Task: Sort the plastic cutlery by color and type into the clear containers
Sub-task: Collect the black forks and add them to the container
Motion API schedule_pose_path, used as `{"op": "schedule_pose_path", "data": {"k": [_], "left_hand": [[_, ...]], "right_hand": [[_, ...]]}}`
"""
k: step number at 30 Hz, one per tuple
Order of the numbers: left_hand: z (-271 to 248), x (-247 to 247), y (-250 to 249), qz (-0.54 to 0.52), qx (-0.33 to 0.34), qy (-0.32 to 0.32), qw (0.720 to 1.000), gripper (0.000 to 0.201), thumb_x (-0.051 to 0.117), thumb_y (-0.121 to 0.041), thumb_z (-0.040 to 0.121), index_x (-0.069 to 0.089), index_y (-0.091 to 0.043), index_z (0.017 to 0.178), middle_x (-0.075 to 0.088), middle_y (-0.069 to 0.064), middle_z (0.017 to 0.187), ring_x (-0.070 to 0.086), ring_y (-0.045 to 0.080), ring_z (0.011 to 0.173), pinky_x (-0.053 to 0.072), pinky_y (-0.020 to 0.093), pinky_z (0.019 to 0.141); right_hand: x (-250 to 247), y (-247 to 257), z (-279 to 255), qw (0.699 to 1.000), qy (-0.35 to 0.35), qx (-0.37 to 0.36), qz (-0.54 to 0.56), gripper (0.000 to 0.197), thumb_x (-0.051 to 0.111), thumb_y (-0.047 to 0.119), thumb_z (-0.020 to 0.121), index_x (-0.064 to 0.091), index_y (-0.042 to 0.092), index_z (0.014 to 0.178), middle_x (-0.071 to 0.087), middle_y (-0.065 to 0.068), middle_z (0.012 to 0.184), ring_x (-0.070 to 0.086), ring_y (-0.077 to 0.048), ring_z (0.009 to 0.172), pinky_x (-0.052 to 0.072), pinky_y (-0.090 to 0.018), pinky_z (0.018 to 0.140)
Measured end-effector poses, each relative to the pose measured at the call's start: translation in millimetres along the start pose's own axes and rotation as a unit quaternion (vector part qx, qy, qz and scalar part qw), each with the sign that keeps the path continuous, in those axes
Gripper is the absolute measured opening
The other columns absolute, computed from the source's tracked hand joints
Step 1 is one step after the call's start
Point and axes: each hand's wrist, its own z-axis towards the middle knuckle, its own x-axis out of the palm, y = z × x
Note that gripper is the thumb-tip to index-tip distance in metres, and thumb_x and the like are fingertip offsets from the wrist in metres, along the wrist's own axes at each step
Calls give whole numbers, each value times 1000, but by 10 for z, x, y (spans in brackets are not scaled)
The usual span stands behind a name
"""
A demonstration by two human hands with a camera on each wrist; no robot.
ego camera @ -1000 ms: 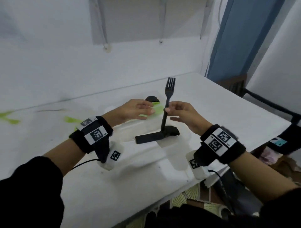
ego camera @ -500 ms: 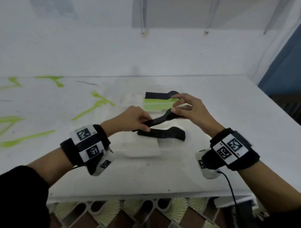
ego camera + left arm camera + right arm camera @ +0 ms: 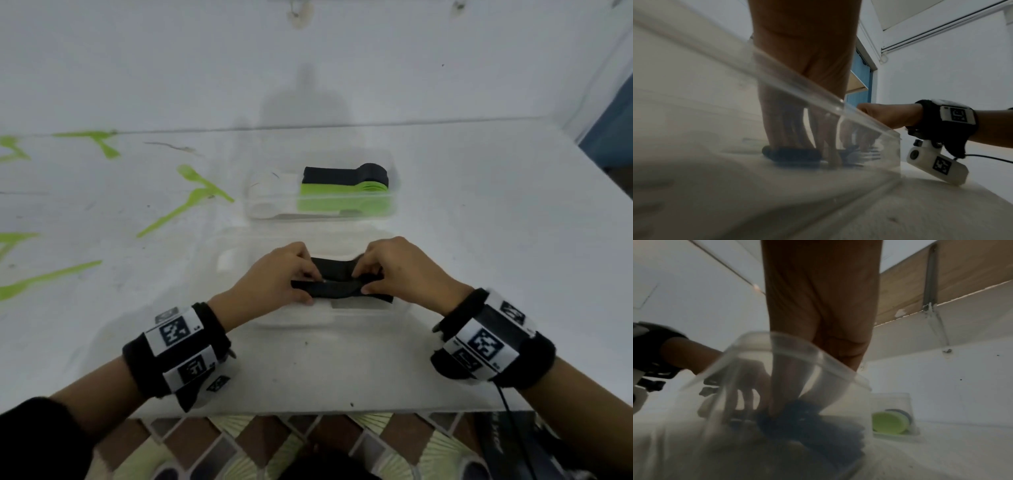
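Your left hand (image 3: pixel 274 274) and right hand (image 3: pixel 404 270) each pinch one end of a black fork (image 3: pixel 337 289). Beneath them sits a clear container (image 3: pixel 233 263) on the worktop (image 3: pixel 342 370).

Two clear containers (image 3: pixel 394 205) (image 3: pixel 239 260), two hands (image 3: pixel 274 274) (image 3: pixel 404 267), five loose green forks (image 3: pixel 185 209).

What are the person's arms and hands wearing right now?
Both hands, left hand and right hand, are bare. Each wrist has a black band carrying white square-code tags and a white camera pod beneath. A black cable trails from the right wrist. Black sleeves cover the upper forearms.
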Motion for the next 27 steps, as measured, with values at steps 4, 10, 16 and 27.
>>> {"op": "schedule_pose_path", "data": {"k": [4, 10, 16, 27], "left_hand": [[19, 18, 33, 7, 14, -40, 999, 36, 80, -24, 70, 67, -24, 103, 55, -14, 82, 51, 9, 83, 38, 21, 71], [62, 37, 48, -9, -6, -47, 999, 22, 77, -23, 73, 68, -24, 93, 56, -10, 97, 50, 5, 83, 36, 17, 64], [110, 49, 21, 14, -27, -48, 998, 23, 76, -25, 73, 67, -26, 94, 54, -12, 96, 46, 5, 83, 31, 12, 61], [33, -1, 66, -55, 29, -33, 998, 27, 71, -11, 77, 66, -15, 103, 51, 1, 101, 51, 12, 90, 40, 16, 75]], "right_hand": [[37, -15, 42, 999, -9, 16, -35, 24, 69, 22, 80, 69, 22, 103, 59, 1, 100, 53, -16, 93, 32, -23, 65], [63, -8, 46, 998, -18, 41, -37, 23, 67, 19, 79, 66, 21, 102, 53, 1, 102, 52, -16, 94, 35, -25, 65], [63, 9, 36, 1000, -1, 27, -15, 19, 68, 28, 81, 68, 26, 100, 51, 3, 101, 51, -13, 86, 26, -10, 57], [48, 82, 35, 1000, 7, 11, -19, 25, 62, 20, 86, 65, 19, 111, 43, 2, 94, 50, -18, 95, 35, -23, 71]]}}
